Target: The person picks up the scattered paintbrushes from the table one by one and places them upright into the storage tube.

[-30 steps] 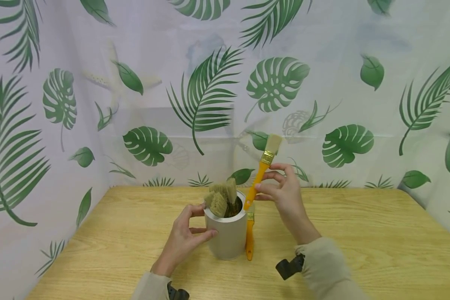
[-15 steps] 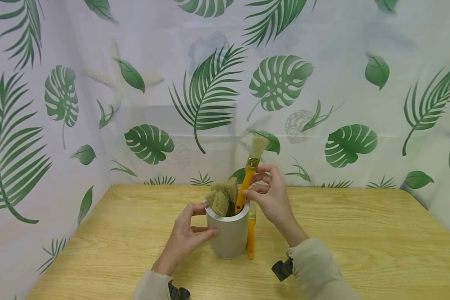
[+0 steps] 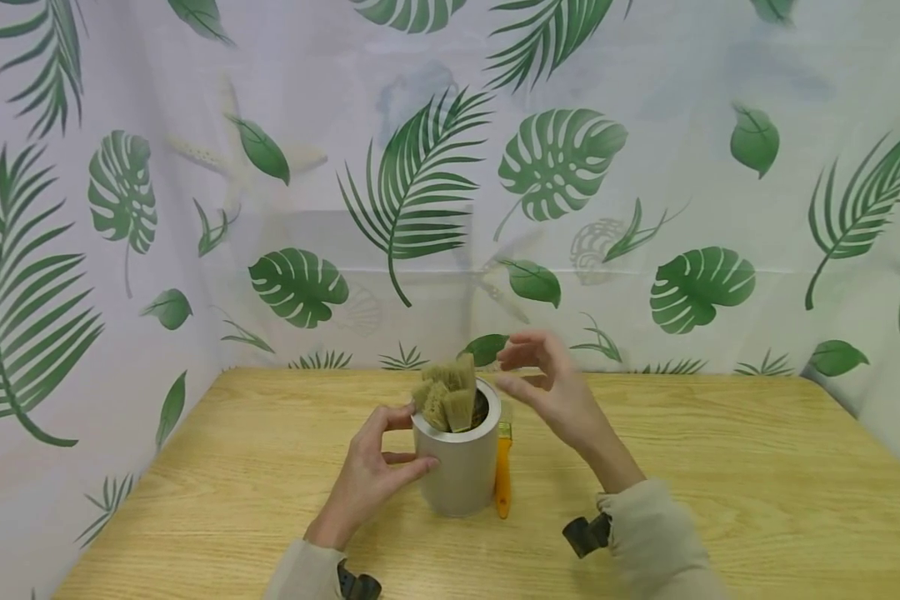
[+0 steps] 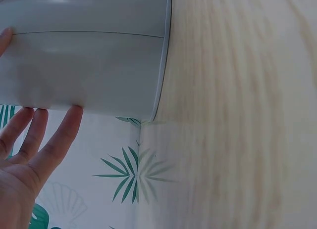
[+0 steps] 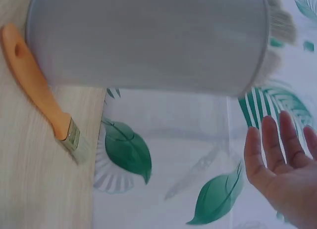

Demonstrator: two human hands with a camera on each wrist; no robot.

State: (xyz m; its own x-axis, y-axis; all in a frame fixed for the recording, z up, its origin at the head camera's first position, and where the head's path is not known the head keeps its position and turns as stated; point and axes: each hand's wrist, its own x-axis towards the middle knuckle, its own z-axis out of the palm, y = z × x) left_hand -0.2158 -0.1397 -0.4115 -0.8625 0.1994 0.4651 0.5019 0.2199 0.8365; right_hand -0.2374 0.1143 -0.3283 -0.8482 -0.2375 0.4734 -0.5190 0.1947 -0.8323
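Observation:
A light grey cylindrical brush pot stands upright on the wooden table in the head view. Several paintbrushes stand in it with pale bristles up; their handles are hidden inside. My left hand holds the pot from the left, thumb on the near side and fingers near the rim. In the left wrist view, fingertips touch the pot's side. To the right of the rim, my right hand hovers with nothing in it, fingers loosely bent. Another paintbrush with an orange handle lies on the table at the pot's right side.
The wooden table reaches out on both sides of the pot. Behind it and at the left and right hangs a white cloth printed with green leaves.
My right hand has lowered the orange-handled paintbrush into the pot, let it go and drawn back to the right. The left hand keeps its hold on the pot.

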